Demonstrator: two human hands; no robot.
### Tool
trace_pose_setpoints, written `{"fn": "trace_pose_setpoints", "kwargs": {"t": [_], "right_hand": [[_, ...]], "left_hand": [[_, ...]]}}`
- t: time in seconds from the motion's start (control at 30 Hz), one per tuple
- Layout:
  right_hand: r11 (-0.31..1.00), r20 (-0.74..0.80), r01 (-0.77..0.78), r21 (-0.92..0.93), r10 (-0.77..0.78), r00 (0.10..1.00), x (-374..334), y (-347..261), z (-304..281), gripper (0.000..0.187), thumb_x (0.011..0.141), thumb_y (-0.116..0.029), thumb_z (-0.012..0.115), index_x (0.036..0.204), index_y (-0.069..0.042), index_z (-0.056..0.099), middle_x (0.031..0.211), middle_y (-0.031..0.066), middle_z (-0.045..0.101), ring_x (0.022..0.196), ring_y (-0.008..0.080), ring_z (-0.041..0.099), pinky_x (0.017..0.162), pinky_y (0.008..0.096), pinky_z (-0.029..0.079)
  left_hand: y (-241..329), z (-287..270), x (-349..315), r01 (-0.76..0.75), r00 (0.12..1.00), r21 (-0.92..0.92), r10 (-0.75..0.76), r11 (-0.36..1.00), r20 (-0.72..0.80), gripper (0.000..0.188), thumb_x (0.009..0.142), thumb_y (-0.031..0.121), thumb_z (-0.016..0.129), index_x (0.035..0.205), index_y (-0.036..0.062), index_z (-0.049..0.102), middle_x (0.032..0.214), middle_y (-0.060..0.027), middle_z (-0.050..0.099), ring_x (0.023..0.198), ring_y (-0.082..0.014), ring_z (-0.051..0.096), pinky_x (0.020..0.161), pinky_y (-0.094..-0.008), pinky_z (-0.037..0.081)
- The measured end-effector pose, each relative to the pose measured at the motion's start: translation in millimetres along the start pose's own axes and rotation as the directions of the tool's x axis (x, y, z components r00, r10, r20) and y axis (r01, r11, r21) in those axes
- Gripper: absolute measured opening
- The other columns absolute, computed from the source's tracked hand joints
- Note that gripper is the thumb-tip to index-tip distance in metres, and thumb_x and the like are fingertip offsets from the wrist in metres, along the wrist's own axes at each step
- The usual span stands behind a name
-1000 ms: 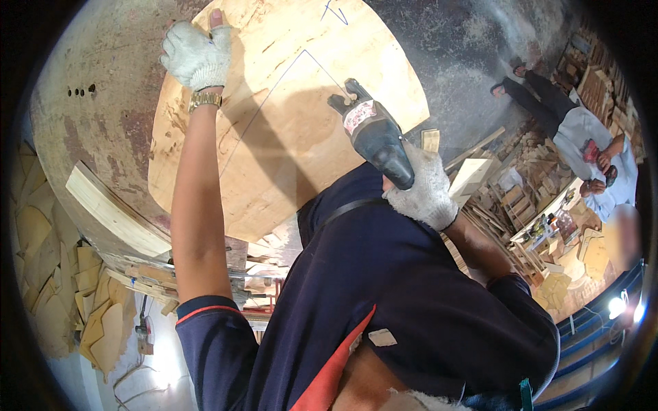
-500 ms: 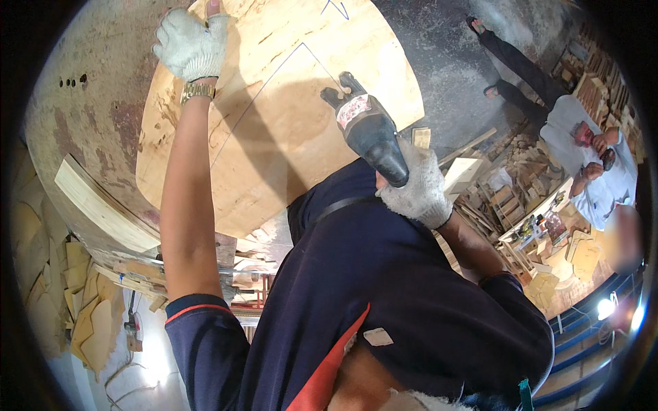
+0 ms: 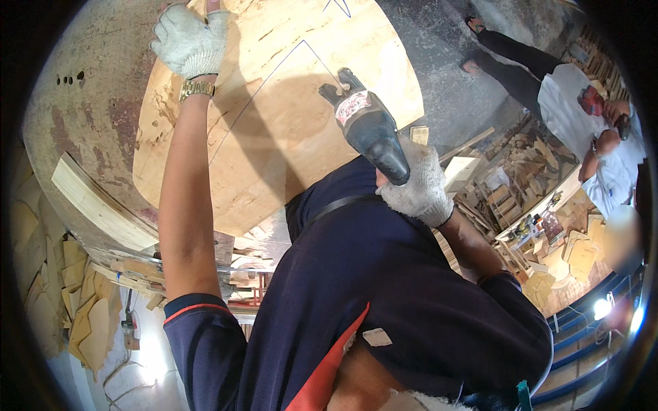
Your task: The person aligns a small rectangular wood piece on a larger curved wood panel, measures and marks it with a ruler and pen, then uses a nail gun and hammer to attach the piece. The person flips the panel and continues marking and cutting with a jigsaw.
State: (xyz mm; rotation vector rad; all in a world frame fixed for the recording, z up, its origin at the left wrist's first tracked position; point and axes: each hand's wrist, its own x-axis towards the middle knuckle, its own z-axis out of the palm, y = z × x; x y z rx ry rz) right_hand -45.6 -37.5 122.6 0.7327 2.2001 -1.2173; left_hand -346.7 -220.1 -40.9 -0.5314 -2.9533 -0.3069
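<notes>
A pale plywood panel with rounded edges and blue pen lines lies in front of me. My left hand, in a white knit glove with a bare thumb tip, is closed at the panel's far left edge, the thumb over its face. A gold watch is on that wrist. My gloved right hand is wrapped round the rear of a black jigsaw. Its forked front lies over the panel near a blue line. Whether a blade touches the wood cannot be seen.
Under the panel is a worn, stained table, with a curved wooden strip on its near left. Wood offcuts are piled at the lower left, and more scraps at the right. A co-worker stands at the far right, hands raised.
Both my hands and the jigsaw keep nearly the same places on the panel. The co-worker at the right has shifted their legs and arms. The view has moved slightly.
</notes>
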Motion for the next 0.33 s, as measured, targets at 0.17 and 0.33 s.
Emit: {"fn": "trace_pose_setpoints", "kwargs": {"t": [0.17, 0.33], "right_hand": [[0.999, 0.042, -0.026, 0.046, 0.024, 0.999, 2.7, -0.9, -1.6, 0.037, 0.069, -0.018, 0.076, 0.097, 0.001, 0.06, 0.08, 0.0232, 0.066, 0.079, 0.0423, 0.07, 0.069, 0.0456, 0.054], [0.997, 0.049, -0.057, 0.046, 0.055, 0.997, 4.4, -2.5, -1.4, 0.036, 0.069, -0.018, 0.076, 0.096, 0.0, 0.06, 0.078, 0.0225, 0.066, 0.078, 0.0409, 0.071, 0.069, 0.0447, 0.054]], "left_hand": [[-2.1, 2.3, -1.0, 0.005, 1.0, 0.019, -0.006, 1.0, 0.02, 0.053, 0.101, 0.052, 0.05, 0.107, -0.0004, 0.053, 0.104, -0.0233, 0.058, 0.107, -0.0434, 0.054, 0.097, -0.0619, 0.039], [-5.2, 5.0, -0.6, -0.01, 1.0, 0.045, 0.01, 0.999, 0.008, 0.057, 0.101, 0.053, 0.05, 0.113, -0.0022, 0.053, 0.11, -0.0248, 0.057, 0.112, -0.0442, 0.053, 0.1, -0.0624, 0.038]]}}
